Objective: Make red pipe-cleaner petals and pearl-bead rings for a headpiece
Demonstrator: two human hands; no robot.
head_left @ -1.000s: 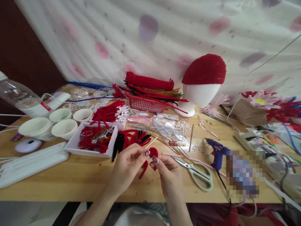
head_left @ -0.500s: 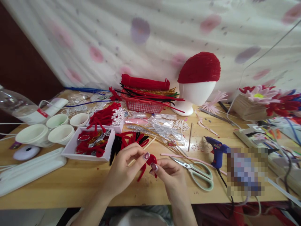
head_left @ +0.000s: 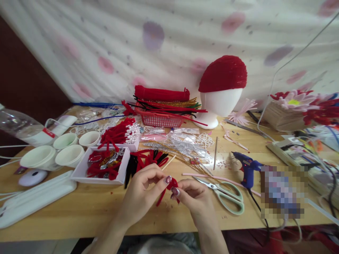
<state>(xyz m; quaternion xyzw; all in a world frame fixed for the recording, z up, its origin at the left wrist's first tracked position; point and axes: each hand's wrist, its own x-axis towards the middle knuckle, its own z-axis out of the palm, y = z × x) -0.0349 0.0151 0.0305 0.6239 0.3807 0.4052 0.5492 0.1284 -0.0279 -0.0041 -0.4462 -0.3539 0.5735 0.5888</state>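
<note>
Both my hands are over the table's front edge, pinching one small red pipe cleaner piece (head_left: 173, 182) that is curled at the top. My left hand (head_left: 148, 192) grips its left side between thumb and forefinger. My right hand (head_left: 196, 197) pinches it from the right. A red end (head_left: 160, 199) hangs below the fingers; whether it belongs to the same piece is hidden. Just beyond the left fingers shows a thin wooden stick (head_left: 168, 163), and I cannot tell if that hand touches it. Open-bladed scissors (head_left: 227, 195) with pale green handles lie beside my right hand.
A blue glue gun (head_left: 247, 169) with a cord stands at right. White boxes (head_left: 99, 180) of red pieces and paper cups (head_left: 69, 157) are at left. Behind are a red basket (head_left: 161, 119) of pipe cleaners and a foam head (head_left: 219, 106) with a red cap.
My hands have drawn slightly closer together, and more of the curled red piece is covered by the fingers. The camera view has shifted slightly.
</note>
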